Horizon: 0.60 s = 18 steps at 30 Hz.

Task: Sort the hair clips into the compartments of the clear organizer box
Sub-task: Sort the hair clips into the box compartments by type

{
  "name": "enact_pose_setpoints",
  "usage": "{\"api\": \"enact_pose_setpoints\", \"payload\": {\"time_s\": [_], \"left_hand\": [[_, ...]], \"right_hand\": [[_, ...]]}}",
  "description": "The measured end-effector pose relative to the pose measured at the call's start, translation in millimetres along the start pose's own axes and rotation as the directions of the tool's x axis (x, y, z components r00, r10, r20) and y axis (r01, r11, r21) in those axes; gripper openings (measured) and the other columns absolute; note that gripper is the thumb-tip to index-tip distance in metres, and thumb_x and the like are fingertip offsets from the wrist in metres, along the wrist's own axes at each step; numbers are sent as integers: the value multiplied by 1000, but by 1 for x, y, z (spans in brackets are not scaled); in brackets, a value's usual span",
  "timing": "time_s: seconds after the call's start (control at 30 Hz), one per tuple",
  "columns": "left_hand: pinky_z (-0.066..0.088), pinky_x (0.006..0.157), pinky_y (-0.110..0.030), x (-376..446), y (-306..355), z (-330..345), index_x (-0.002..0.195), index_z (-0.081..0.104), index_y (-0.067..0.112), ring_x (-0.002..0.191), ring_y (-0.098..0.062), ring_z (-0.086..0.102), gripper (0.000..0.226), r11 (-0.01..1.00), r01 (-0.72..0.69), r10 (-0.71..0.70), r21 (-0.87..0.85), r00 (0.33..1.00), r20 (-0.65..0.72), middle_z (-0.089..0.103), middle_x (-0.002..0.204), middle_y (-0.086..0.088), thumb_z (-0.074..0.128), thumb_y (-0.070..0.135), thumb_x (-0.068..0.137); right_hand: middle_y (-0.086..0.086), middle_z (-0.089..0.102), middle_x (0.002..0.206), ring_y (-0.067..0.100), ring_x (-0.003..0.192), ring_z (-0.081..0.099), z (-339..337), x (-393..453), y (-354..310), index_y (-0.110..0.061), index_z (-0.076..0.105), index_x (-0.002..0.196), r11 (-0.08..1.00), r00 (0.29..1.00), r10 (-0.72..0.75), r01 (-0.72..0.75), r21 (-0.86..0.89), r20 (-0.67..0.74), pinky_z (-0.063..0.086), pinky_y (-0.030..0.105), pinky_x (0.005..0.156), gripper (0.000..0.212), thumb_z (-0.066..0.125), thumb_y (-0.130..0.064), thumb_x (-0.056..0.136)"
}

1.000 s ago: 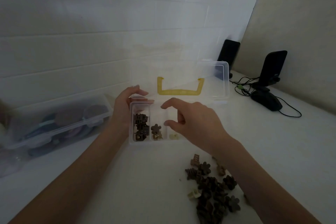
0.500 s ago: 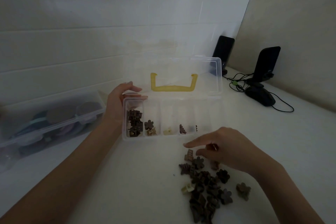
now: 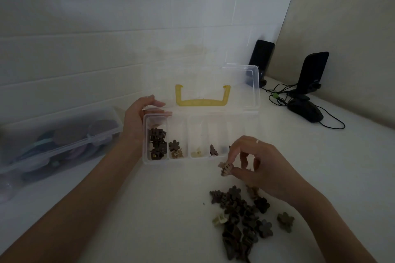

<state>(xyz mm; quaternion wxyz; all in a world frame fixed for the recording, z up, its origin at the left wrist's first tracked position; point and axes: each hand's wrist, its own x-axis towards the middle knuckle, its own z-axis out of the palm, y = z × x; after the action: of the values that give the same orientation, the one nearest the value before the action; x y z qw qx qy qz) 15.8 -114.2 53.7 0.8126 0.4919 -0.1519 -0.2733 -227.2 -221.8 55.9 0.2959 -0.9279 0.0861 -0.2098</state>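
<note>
Plastic, light and stiff: you are pinching a tan hair clip (image 3: 224,169) in your right hand (image 3: 259,166), right of centre; your left hand (image 3: 136,119) is gripping the organizer box (image 3: 201,159).

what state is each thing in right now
organizer box: lid open, several compartments partly filled
left hand: grips the box's left end
right hand: pinches a tan clip above the table
clip pile: loose on the table
side container: closed

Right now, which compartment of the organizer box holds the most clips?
The leftmost compartment, beside the left hand: it holds a stack of dark clips, while the others hold one or two each.
</note>
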Motion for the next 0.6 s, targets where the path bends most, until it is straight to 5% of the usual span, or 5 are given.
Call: {"api": "enact_pose_setpoints", "payload": {"time_s": [0.2,0.43,0.6], "left_hand": [[42,57,-26,0,0,-2,64,57,9,46,-12,56,27,1000,1,-1,3,1000,20,58,49,3,51,26,85],[45,52,-20,3,-1,-4,62,58,11,49,-13,57,26,1000,-1,3,-23,998,64,58,55,2,52,23,84],[46,54,-21,4,-4,-5,50,64,18,49,-12,57,38,998,22,-12,-66,989,146,60,52,3,49,21,84]], "right_hand": [[-19,68,87,13,67,61,4,0,2,-23,67,83,993,992,67,-57,99,-104,41,14,46,17,71,-7,79],[-19,67,83,13,67,58,10,5,4,-24,69,86,994,881,105,-102,32,-462,40,10,52,17,70,-9,80],[-20,57,84,7,63,53,20,12,4,-30,67,92,981,861,6,-104,-163,-509,41,11,52,20,67,-12,83]]}}
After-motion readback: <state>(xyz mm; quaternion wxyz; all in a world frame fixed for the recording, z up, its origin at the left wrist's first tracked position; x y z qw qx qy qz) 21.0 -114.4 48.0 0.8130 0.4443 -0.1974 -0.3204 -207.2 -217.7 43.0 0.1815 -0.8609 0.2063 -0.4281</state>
